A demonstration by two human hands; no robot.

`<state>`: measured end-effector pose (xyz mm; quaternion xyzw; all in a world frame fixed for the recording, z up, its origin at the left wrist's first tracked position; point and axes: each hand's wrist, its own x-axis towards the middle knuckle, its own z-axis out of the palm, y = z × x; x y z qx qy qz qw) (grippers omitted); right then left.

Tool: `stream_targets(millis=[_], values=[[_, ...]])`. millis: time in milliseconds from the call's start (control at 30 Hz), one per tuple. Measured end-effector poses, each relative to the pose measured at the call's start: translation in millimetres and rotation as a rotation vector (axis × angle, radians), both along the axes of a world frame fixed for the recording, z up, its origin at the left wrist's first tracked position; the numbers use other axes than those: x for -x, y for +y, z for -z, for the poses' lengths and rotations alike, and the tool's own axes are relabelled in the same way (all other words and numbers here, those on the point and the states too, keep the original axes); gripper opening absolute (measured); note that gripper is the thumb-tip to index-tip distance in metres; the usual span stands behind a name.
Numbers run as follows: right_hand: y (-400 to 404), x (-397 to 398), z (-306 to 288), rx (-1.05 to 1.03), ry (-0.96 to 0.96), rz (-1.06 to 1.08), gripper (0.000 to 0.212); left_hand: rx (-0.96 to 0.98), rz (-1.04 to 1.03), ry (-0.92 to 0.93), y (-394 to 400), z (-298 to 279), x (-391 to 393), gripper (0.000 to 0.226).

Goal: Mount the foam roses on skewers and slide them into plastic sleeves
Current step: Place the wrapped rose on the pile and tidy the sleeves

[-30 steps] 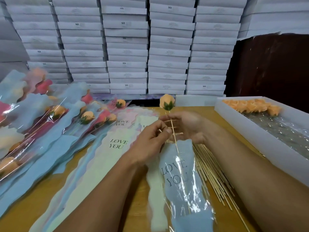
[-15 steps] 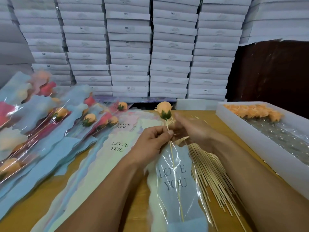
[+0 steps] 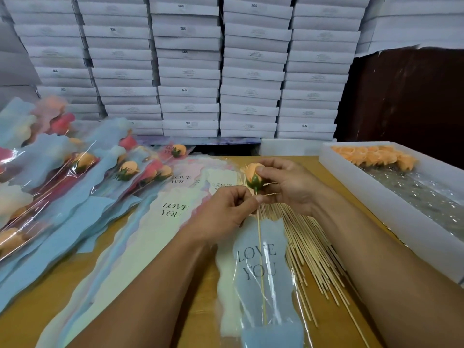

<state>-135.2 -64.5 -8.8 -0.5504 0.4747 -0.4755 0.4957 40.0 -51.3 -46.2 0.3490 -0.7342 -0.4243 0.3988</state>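
Note:
An orange foam rose [image 3: 252, 175] with a green base sits on a thin skewer [image 3: 261, 259]. My right hand [image 3: 288, 184] holds the rose head between thumb and fingers. My left hand [image 3: 223, 212] pinches the skewer just below the rose. The skewer runs down inside a blue plastic sleeve [image 3: 263, 285] printed "LOVE YOU", lying on the wooden table. The rose itself is above the sleeve's mouth.
Loose skewers [image 3: 311, 249] fan out to the right of the sleeve. Empty sleeves [image 3: 150, 234] lie left of it, finished sleeved roses [image 3: 62, 184] further left. A white tray [image 3: 391, 197] with orange roses [image 3: 371, 156] stands at right. White boxes [image 3: 190, 71] are stacked behind.
The skewer has slid deeper into the sleeve, so the rose sits lower and nearer. My right hand moved from the skewer up onto the rose head.

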Motion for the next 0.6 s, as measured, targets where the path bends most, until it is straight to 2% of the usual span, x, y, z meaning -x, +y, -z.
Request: stream_targets(millis=[133, 267, 467, 600], values=[[2.1, -0.7, 2.5, -0.052, 0.088, -0.017, 0.016, 0.051, -0.099, 0.022, -2.2, 0.5, 2.6, 0.03], [2.7, -0.7, 1.9, 0.014, 0.24, 0.012, 0.01, 0.087, -0.187, 0.033, -2.7, -1.6, 2.1, 0.036], [3.6, -6.6, 2.5, 0.041, 0.356, 0.005, 0.045, 0.129, -0.315, 0.045, -2.0, -3.7, 3.3, 0.036], [2.8, -9.0, 3.1, 0.015, 0.331, -0.043, 0.053, 0.169, -0.356, 0.044, -3.5, -2.8, 2.7, 0.035]])
